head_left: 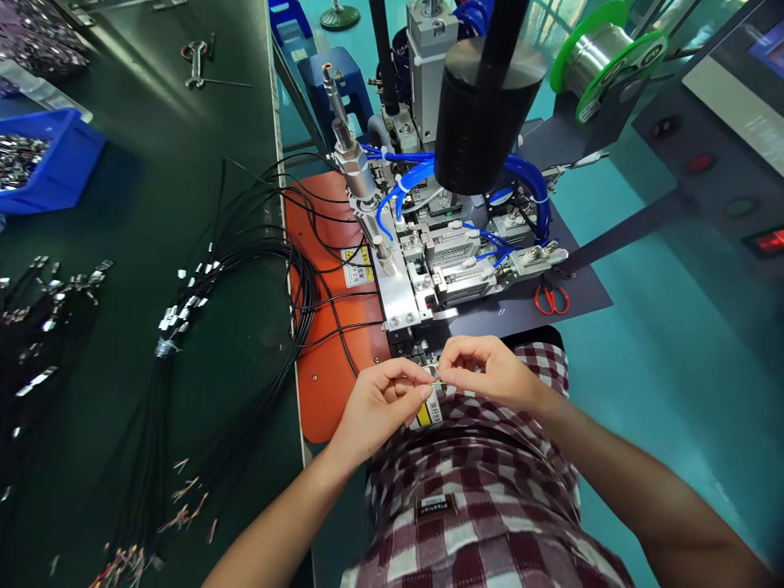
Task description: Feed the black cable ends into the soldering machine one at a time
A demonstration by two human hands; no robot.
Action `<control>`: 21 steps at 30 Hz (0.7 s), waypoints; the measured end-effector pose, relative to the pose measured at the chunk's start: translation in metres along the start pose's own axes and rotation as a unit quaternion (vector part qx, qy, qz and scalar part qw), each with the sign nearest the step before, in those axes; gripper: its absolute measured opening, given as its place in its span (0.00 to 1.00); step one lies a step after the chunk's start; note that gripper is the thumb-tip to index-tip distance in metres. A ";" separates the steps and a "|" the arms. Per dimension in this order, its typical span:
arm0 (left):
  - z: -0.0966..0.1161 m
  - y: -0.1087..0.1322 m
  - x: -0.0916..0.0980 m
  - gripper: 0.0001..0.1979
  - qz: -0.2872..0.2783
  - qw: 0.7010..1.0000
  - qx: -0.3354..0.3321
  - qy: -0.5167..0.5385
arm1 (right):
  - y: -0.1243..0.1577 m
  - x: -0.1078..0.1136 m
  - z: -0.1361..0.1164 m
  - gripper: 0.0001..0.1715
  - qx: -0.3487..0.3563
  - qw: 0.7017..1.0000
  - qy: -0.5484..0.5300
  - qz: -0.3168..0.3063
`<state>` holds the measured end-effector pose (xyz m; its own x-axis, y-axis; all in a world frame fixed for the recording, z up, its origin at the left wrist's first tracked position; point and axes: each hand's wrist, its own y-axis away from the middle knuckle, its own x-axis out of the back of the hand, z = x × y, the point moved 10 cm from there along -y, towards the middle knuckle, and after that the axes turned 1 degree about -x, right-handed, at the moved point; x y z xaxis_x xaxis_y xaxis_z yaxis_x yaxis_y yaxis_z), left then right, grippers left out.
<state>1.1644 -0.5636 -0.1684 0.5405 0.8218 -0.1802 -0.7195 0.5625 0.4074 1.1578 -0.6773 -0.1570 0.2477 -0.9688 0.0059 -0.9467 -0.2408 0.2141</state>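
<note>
Head view: both hands meet at the front of the machine [398,298], the left hand [385,400] and right hand [490,371] each pinching thin coloured wires [436,381] between thumb and finger, presumably because strands this fine need fingertip control. The wires sit just in front of the metal block, above the checked clothing [465,482]. Black cables [300,286] lie looped from the dark table [245,457] onto the orange base [331,392], probably to stay within the left hand's reach; one bunch is tied near its metal ends, likely against tangling. Red-handled scissors [552,300] rest beside the machine, and the green spool [594,65] is mounted high, perhaps so its silvery wire unwinds freely. Beneath the fingers, a yellow-and-white label [430,410] shows "运行方"; another label [358,267] on the base is too small to read. The clothing's tag [436,507] seems to say "Plashion", though I cannot be sure
</note>
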 end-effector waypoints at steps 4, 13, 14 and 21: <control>0.010 0.004 0.003 0.07 0.062 0.997 -0.040 -0.030 | 0.009 0.000 -0.045 0.06 0.099 0.964 0.246 0.027; -0.007 0.004 0.011 0.11 0.092 0.995 -0.001 0.035 | 0.030 -0.019 -0.071 0.13 0.207 0.852 0.448 0.177; -0.009 0.004 0.012 0.11 0.091 0.995 0.000 0.045 | 0.030 -0.016 -0.067 0.11 0.201 0.862 0.424 0.190; -0.012 0.000 0.010 0.10 0.082 0.991 -0.006 0.102 | 0.040 -0.023 -0.062 0.06 0.264 0.816 0.464 0.224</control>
<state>1.1646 -0.5547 -0.1810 0.3179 0.9025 -0.2906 -0.7956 0.4206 0.4359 1.1273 -0.6610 -0.0877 -0.3294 -0.5644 0.7569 -0.8814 -0.1036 -0.4608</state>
